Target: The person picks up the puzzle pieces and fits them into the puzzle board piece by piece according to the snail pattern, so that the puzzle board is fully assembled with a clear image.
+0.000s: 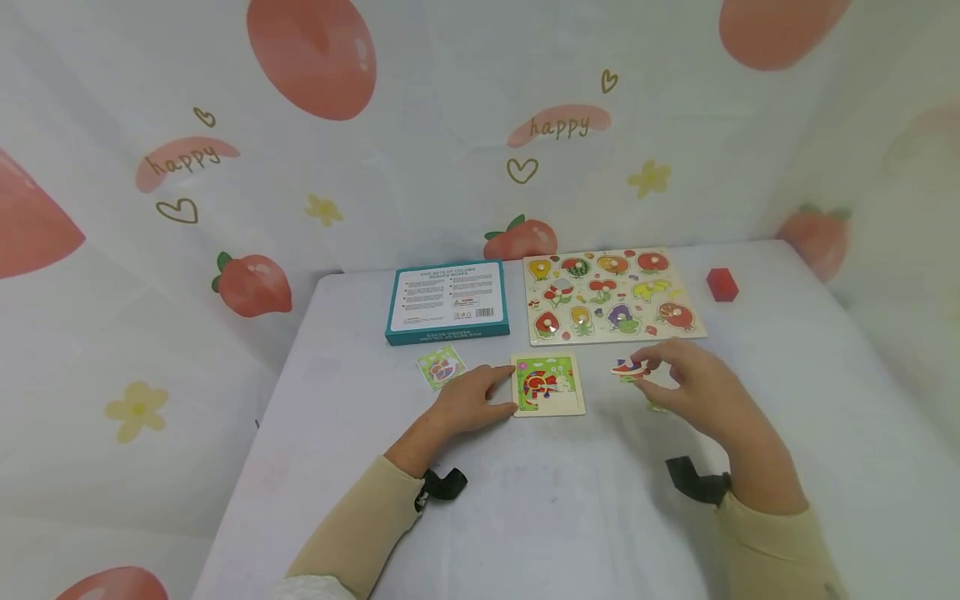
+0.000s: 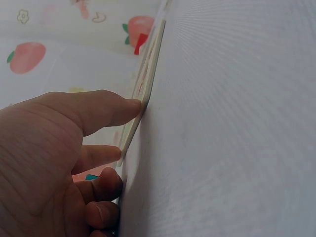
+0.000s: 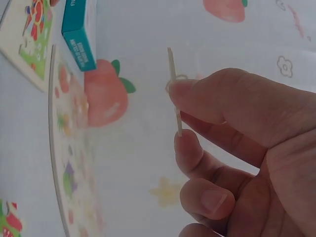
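A small square wooden puzzle board (image 1: pixel 546 406) with a snail picture lies flat on the table, its lower right part bare wood. My left hand (image 1: pixel 472 400) touches the board's left side with thumb and index finger apart, seen close up in the left wrist view. Raised right of the board, my right hand (image 1: pixel 693 392) pinches a thin puzzle piece (image 1: pixel 628 369) with red, blue and green on it. Edge-on in the right wrist view, that piece (image 3: pixel 172 64) sits between thumb and fingertips. Another loose piece (image 1: pixel 657 407) lies below this hand, partly hidden.
A picture card (image 1: pixel 441 367) lies beyond the left hand. Behind it is a teal-edged box (image 1: pixel 448 304). A larger fruit peg puzzle (image 1: pixel 585 300) lies at the back, with a red block (image 1: pixel 722 285) to its right. A printed cloth (image 1: pixel 420 183) hangs behind the table.
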{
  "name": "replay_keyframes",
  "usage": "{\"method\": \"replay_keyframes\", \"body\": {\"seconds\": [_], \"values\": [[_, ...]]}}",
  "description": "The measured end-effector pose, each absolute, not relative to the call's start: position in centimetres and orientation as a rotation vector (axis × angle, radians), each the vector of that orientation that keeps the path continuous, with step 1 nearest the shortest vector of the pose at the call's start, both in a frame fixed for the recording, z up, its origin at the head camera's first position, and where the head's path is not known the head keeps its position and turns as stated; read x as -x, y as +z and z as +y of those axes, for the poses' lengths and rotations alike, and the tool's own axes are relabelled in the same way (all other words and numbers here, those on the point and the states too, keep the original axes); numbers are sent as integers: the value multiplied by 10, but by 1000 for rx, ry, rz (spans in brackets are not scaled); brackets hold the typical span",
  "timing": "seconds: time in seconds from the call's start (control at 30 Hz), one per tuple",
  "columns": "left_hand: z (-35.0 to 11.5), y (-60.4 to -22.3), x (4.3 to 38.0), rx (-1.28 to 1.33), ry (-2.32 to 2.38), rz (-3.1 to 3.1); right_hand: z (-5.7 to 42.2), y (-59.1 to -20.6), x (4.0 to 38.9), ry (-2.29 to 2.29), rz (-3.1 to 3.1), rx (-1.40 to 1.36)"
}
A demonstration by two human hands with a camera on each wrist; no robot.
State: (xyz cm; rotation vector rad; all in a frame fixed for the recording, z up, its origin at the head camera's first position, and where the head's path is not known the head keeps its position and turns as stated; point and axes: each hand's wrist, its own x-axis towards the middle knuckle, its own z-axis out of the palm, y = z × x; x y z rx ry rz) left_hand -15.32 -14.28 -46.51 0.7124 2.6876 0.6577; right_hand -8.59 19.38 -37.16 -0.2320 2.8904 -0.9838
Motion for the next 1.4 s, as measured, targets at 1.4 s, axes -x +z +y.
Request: {"method": "replay_keyframes", "body": {"seconds": [1.4], "values": [[-143,-465,153,-719,646,2689,108,-427,135,-826,2678,390]]}}
